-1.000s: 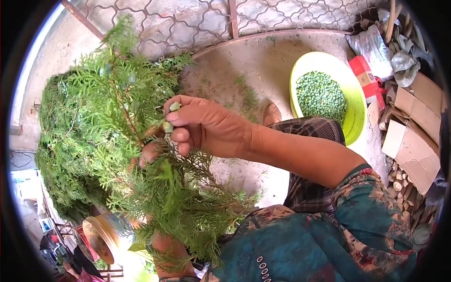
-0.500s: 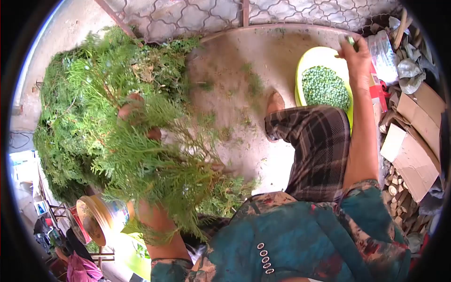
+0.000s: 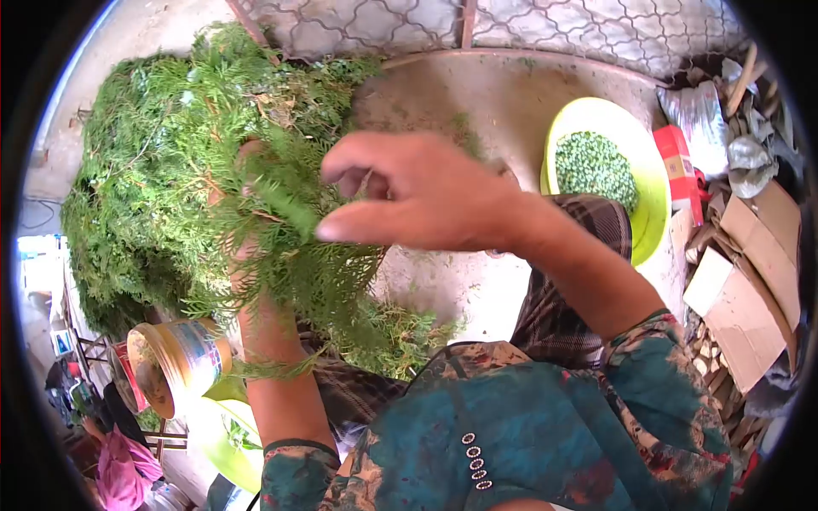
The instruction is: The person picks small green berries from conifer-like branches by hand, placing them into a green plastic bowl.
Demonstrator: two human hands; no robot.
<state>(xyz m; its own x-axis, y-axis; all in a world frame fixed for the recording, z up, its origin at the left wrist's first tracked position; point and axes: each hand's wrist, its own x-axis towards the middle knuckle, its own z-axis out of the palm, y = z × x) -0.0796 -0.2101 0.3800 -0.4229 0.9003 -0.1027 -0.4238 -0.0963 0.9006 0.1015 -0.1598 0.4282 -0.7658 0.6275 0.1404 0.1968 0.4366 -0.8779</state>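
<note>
My left hand is wrapped round a leafy evergreen branch, which covers most of its fingers. The sprays hang over my left forearm. My right hand is beside the foliage, slightly blurred, its fingers curled and the thumb held apart from them, with nothing visible between. Behind the branch rises a large heap of cut evergreen branches. Small green cones or berries lie in a yellow-green basin to the right, near my knee.
Wire mesh runs along the back. Cardboard, a red box and split wood lie on the right. At lower left are a tipped yellow bucket, a lime-coloured tub and pink cloth.
My right hand has swung left from above the basin to the branch. The small green piece seen in its fingers is no longer visible. My left hand still holds the branch.
</note>
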